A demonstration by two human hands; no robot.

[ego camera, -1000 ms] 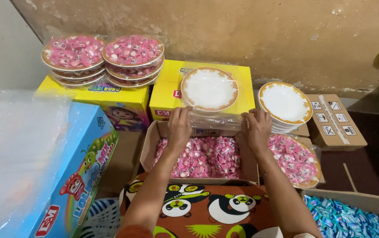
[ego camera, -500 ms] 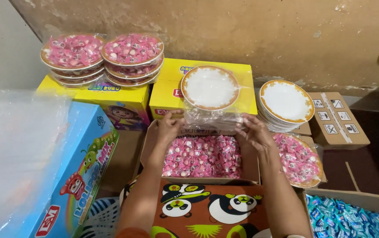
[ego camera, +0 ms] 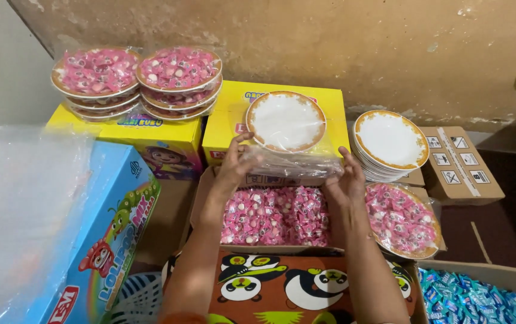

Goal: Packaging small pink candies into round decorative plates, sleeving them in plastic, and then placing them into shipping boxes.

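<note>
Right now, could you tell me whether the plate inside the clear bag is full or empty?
Empty: the plate shows a bare white face, with no pink candies on it.

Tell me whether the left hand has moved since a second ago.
Yes. The left hand has risen from the candy box edge toward the yellow box, gripping the clear plastic bag.

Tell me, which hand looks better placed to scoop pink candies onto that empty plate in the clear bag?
Probably the right hand. It grips only the clear bag at its edge, just above the pink candies in the box. The left hand is up against the empty plate, steadying it.
</note>
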